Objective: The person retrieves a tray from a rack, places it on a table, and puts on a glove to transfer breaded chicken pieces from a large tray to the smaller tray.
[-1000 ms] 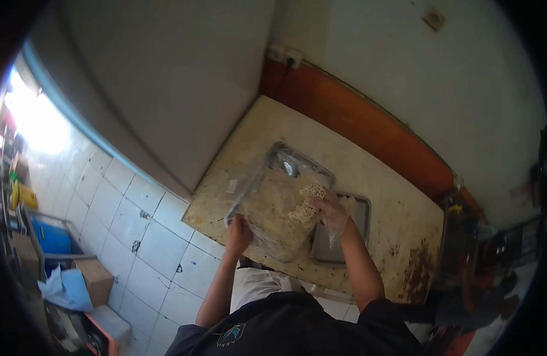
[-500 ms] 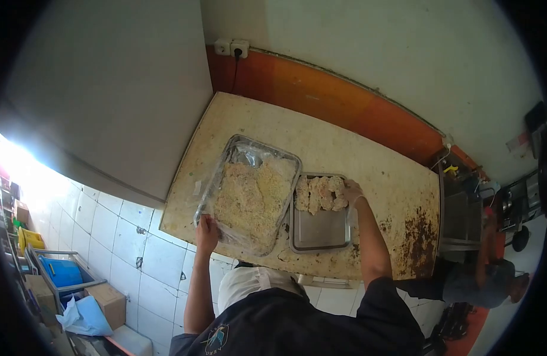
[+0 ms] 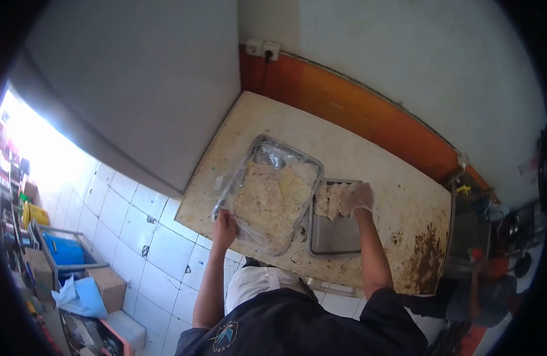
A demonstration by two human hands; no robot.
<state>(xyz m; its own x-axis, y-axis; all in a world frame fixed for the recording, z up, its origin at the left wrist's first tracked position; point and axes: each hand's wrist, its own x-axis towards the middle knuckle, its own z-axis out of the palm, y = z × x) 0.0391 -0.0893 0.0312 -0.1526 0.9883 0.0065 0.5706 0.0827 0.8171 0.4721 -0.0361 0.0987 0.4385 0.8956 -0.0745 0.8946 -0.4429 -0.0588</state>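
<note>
A large metal tray point(image 3: 318, 172) lined with clear plastic holds yellowish crumbs and a flat crumb-coated piece point(image 3: 262, 188). My left hand point(image 3: 224, 225) is closed on the plastic liner point(image 3: 241, 228) at the tray's near left corner. To the right stands a smaller metal tray point(image 3: 335, 237), with coated pieces point(image 3: 330, 200) lying in a row across its far half. My right hand point(image 3: 362, 199), in a clear glove, is over the right end of that row. Its fingers are blurred, and whether they grip a piece is hidden.
Both trays stand on a worn, stained table point(image 3: 398, 202). A tall grey panel point(image 3: 137, 77) rises at the left. Wall sockets point(image 3: 262, 50) are behind. Another person point(image 3: 484, 296) is at the lower right. Cardboard boxes point(image 3: 107, 289) stand on the left.
The view has shifted, so the table appears further right. My right hand has moved from the small tray's right edge to over the coated pieces. My left hand remains at the liner.
</note>
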